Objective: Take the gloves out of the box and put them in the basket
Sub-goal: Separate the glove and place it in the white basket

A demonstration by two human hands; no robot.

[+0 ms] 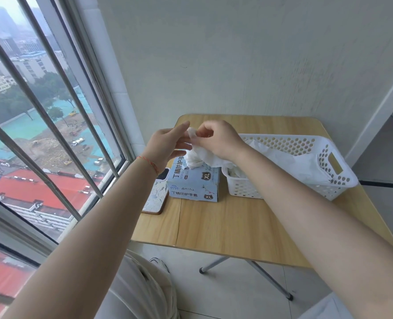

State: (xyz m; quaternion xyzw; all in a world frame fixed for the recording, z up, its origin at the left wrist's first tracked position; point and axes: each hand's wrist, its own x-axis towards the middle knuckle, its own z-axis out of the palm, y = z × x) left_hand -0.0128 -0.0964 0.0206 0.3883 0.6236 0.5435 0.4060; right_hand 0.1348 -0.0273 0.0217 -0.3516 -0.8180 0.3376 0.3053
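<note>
Gloves (199,158) white and crumpled, half out of the slot of a pale blue box (194,183), held up above it. Box standing at the left middle of the table (225,224), marked XL on front and top. Just left of the box, a phone (156,196) in a patterned case, lying flat at the table's left edge. Just right of the box, a white perforated basket (317,157) reaching toward the far right, with white gloves already inside. Above the box, right hand (218,141) with fingers curled, pinching the raised gloves at the top. Left hand (165,145) beside it, fingers straight and slightly spread, tips touching the gloves. Red string round the left wrist.
</note>
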